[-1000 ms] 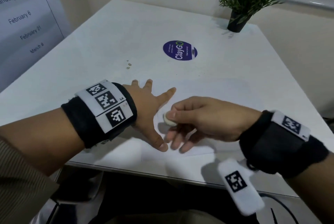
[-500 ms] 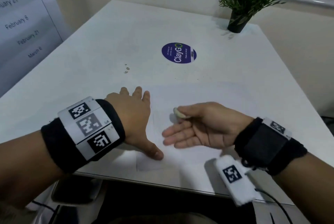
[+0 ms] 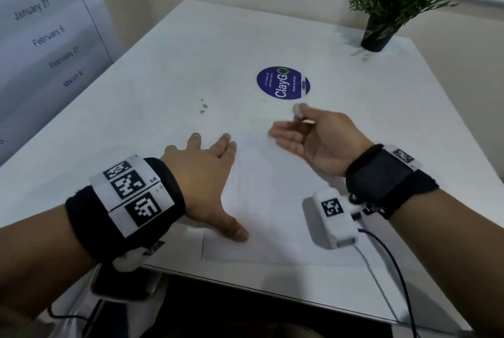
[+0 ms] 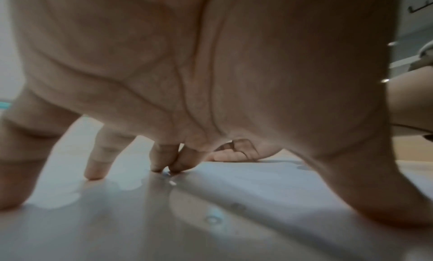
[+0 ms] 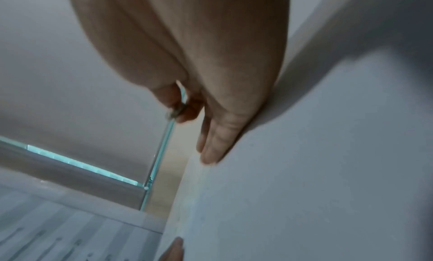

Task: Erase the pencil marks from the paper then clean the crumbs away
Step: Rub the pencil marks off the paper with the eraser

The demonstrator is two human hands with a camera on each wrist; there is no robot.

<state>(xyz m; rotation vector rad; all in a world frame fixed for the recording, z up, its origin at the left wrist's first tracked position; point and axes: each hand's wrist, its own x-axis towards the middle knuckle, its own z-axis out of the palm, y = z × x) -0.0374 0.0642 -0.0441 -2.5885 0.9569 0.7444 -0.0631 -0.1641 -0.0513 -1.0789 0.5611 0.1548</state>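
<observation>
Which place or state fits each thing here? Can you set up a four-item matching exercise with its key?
Things:
1. eraser
2. left hand
3. potted plant
4. round purple sticker

Places or states:
A. stuck flat near the middle of the table
B. pinched by the right hand, lifted off the paper
C. standing at the table's far right corner
D. spread flat, pressing on the paper's left side

Pairs: 1-B, 2-D, 3-C, 4-A
</observation>
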